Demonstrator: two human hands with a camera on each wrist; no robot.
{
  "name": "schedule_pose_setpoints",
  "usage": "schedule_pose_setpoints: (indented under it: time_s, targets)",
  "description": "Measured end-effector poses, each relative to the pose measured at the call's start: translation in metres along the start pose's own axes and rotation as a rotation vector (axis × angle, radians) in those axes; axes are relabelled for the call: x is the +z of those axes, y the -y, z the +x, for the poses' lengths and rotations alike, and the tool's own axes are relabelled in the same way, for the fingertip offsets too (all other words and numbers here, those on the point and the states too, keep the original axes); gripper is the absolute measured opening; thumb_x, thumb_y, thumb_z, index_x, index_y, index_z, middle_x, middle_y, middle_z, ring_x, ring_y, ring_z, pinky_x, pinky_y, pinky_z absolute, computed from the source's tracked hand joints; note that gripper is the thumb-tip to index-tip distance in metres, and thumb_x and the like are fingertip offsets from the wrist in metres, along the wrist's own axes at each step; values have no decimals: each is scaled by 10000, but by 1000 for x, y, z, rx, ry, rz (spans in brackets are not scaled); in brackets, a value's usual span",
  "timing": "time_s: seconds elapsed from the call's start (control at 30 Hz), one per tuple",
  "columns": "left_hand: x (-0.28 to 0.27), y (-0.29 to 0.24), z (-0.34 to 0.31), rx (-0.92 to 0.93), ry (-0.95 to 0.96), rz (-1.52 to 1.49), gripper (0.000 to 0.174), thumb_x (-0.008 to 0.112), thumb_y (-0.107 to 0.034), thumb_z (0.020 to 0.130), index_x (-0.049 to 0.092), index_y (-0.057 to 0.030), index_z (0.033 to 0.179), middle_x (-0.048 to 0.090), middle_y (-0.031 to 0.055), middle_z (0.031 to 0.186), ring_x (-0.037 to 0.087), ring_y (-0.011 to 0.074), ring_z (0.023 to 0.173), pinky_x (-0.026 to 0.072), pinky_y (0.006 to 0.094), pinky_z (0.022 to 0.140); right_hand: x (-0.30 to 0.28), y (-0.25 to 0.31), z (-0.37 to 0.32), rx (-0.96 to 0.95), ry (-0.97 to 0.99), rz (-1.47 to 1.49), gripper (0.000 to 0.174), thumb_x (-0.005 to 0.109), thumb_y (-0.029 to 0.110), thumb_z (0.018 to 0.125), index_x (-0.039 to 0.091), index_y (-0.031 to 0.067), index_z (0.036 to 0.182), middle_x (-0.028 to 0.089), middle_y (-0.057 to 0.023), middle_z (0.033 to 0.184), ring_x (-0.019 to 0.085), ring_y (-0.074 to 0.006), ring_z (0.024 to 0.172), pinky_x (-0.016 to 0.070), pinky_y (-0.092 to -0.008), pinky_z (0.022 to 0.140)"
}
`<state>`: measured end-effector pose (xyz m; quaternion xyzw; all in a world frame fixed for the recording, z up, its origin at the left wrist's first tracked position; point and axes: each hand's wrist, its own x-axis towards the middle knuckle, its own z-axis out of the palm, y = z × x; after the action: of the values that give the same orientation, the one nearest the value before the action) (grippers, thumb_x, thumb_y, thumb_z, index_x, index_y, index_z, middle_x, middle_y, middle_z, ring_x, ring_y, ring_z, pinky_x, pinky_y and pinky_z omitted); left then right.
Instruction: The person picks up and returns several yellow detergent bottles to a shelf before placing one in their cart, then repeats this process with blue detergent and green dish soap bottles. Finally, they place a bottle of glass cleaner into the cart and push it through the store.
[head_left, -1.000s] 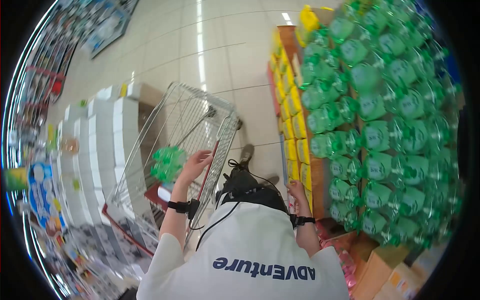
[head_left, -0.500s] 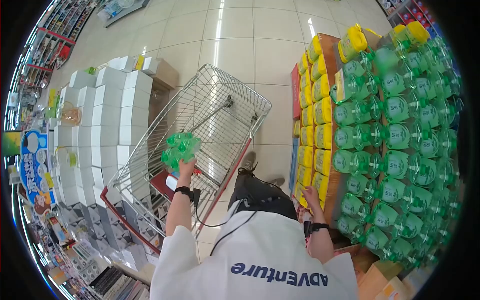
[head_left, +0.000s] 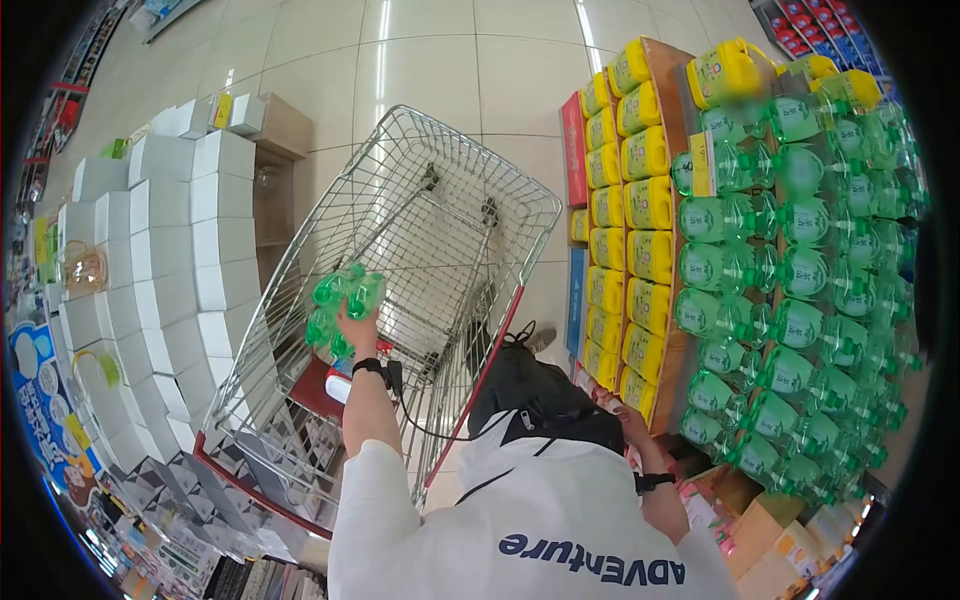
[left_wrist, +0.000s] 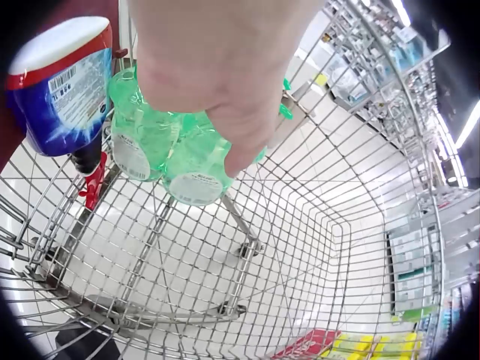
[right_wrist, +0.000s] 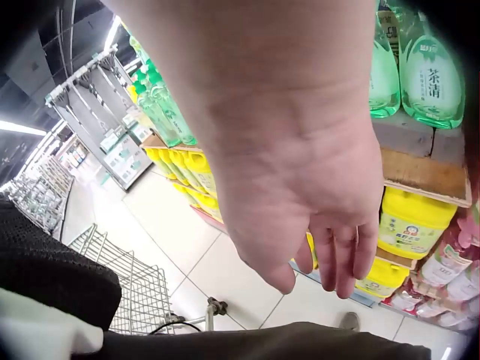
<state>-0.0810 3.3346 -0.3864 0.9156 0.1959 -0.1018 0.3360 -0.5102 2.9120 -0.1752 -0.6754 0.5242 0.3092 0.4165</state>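
My left hand (head_left: 357,335) reaches down into the wire shopping cart (head_left: 480,156) and grips a cluster of green dish soap bottles (head_left: 362,297). In the left wrist view the thumb lies against the green bottles (left_wrist: 135,150), and the other fingers are mostly hidden behind the hand. Beside them, a blue spray bottle (left_wrist: 69,86) with a red trigger (left_wrist: 93,184) lies near the cart's handle end. My right hand (right_wrist: 292,195) hangs at my side with loosely bent fingers and holds nothing, near the stacked yellow jugs (right_wrist: 409,225).
Rows of green bottles (head_left: 800,270) and yellow jugs (head_left: 648,205) form a tall display on the right. White boxes (head_left: 160,250) are stacked left of the cart. Tiled floor (head_left: 520,60) runs ahead, and pink-labelled bottles (right_wrist: 450,274) stand low on the right.
My left hand has come down from above the cart's side onto the green bottles and taken hold of them. My right hand has drawn back toward my hip.
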Motion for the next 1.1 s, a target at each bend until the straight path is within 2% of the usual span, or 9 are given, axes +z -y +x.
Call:
schedule_pose_setpoints:
  time_s: [0.2,0.33,0.4,0.57,0.7,0.83,0.9,1.0,1.1]
  targets:
    - [22,-11,3,50,-44,4,826,891,-226,625,534,16,1330,562,282,1288,549,411,1191,425,449,1031,-2,-5,20,-187,-65,64,287,684,164,899,636,-17,1117,702,-141,996,685,-221,902,536,-312,800]
    - [5,-57,-17,-30,38,57,692,893,-283,633,618,75,1158,669,237,1135,640,360,1066,489,433,930,-8,13,24,-166,-61,70,319,694,171,899,615,-30,1135,697,-138,994,687,-202,895,543,-303,786]
    - [-7,-74,-32,2,-13,-198,648,900,-306,636,644,66,1100,693,207,1072,657,315,1024,494,407,910,-9,27,24,-252,-92,105,317,694,174,902,609,-24,1135,693,-127,999,687,-194,897,545,-305,789]
    - [-58,-138,-77,102,128,-520,634,849,-201,749,553,41,1254,640,123,1197,615,247,1039,475,377,925,-19,101,10,-370,-171,82,304,691,127,888,602,-9,1145,689,-110,989,689,-202,890,540,-314,821]
    - [-97,-212,-121,36,370,-676,641,800,-108,794,476,36,1328,605,93,1223,589,204,1055,464,345,936,-26,215,-37,-937,-480,133,375,746,150,802,615,34,1134,642,-127,1085,661,-281,933,541,-372,777]
    - [-112,-273,-173,105,585,-764,613,771,-94,809,474,25,1332,608,82,1206,589,171,1058,464,321,934,-37,295,-86,-1345,-673,-288,540,664,170,788,562,152,1318,496,-129,1382,503,-325,1244,424,-461,1021]
    - [-112,-303,-203,194,714,-735,599,759,-95,819,474,21,1333,610,79,1206,592,174,1057,465,324,936,-31,307,-85,-1399,-878,-405,542,609,168,826,537,167,1363,497,-111,1389,477,-323,1285,390,-464,1063]
    - [-113,-357,-252,125,927,-842,604,740,-100,836,451,22,1352,610,88,1210,597,186,1066,464,341,957,-46,297,-102,-1173,-1159,-299,508,601,180,830,563,172,1336,512,-89,1393,466,-324,1307,397,-479,1065]
    - [-95,-380,-282,235,1151,-710,588,712,-96,865,432,8,1371,590,104,1256,572,204,1147,459,350,987,-81,256,-104,-1094,-1141,-205,568,641,158,785,547,140,1345,524,-96,1371,479,-331,1288,397,-477,1068]
